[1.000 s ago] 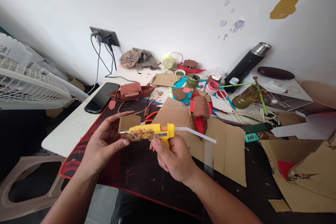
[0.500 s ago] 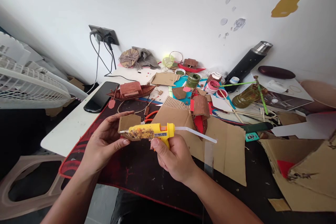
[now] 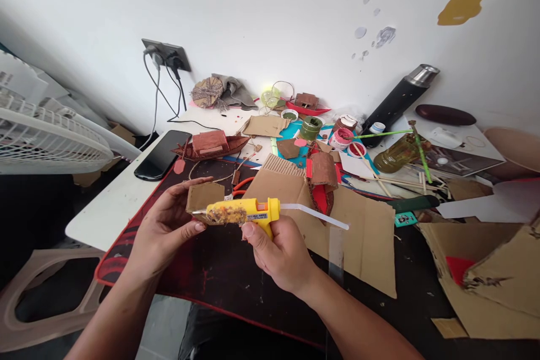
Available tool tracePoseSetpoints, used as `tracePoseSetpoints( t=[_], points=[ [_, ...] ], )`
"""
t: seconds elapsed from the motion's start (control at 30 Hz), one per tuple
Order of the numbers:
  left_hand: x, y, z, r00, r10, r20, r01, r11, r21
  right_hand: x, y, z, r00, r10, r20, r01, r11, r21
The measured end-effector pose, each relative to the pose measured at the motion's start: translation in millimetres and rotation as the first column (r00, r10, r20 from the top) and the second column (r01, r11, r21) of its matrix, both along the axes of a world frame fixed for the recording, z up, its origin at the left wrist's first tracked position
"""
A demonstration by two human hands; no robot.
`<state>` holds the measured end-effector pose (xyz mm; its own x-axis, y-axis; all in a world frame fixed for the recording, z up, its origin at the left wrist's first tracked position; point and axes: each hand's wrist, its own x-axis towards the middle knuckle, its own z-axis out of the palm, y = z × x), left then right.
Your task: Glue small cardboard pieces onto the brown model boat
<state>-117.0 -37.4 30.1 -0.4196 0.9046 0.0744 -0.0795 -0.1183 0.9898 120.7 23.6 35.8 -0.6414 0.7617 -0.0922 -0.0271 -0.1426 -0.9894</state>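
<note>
- Head view: the right hand (image 3: 282,256) has its grip closed around the handle of a yellow glue gun (image 3: 244,212), with the index finger lying along the trigger area.
- The glue gun is held level above the dark mat (image 3: 219,275), its nozzle pointing to the left; a clear glue stick (image 3: 314,216) protrudes from its rear, angled to the right.
- The left hand (image 3: 166,228) has its grip clamped on a small cardboard piece (image 3: 202,196), thumb below and fingers above.
- The nozzle end of the gun lies against the lower edge of the cardboard piece, in front of it.
- A large cardboard sheet (image 3: 363,242) lies flat on the tabletop (image 3: 109,208), just beyond the right hand.
- A brown model boat (image 3: 213,144) rests behind the mat, with a black phone (image 3: 162,154) to its left.
- Paint jars (image 3: 311,127) and a black flask (image 3: 399,100) stand near the wall, well apart from both hands.
</note>
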Motion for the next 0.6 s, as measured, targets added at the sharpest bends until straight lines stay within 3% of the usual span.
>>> tracePoseSetpoints(
  t=[0.6],
  points=[
    [-6.7,2.4,-7.2,0.999,0.044,-0.002,-0.044,0.999,0.029,-0.3,1.1,-0.9,1.0,0.015,0.019,-0.015,1.0,0.001]
  ],
)
